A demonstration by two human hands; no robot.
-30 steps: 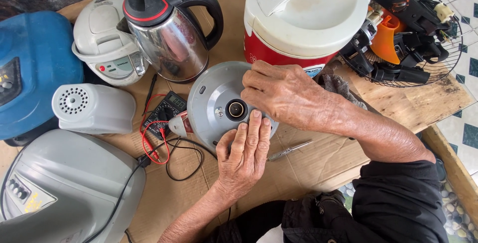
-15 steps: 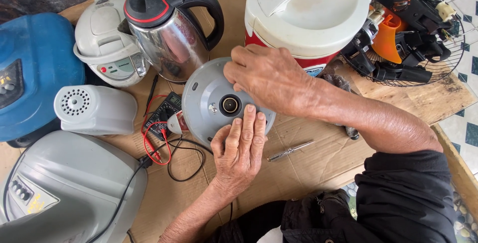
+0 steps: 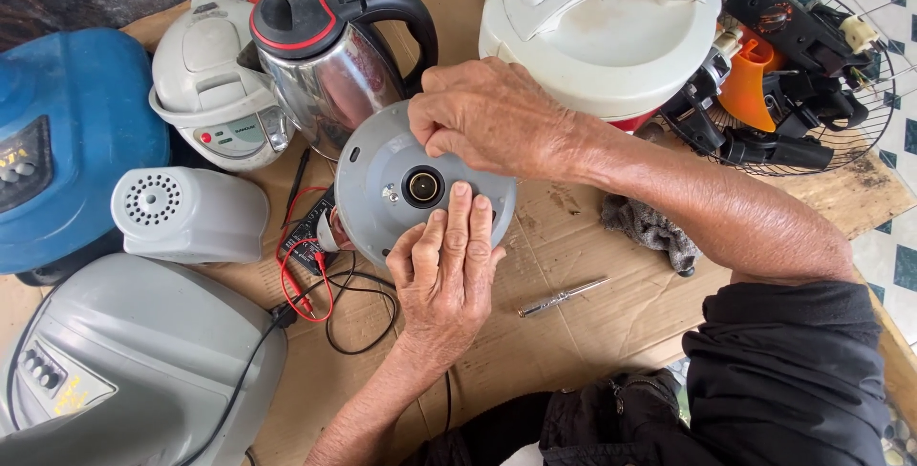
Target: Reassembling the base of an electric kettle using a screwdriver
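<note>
left hand – flat, fingers pressing grey kettle base | right hand – pinching its upper rim | steel kettle just behind | screwdriver on cardboard

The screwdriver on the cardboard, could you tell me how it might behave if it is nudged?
The screwdriver looks slim and round, so it would probably roll. It likely stays stiff, being a straight metal shaft. The cardboard is creased, which may stop it short.
</note>
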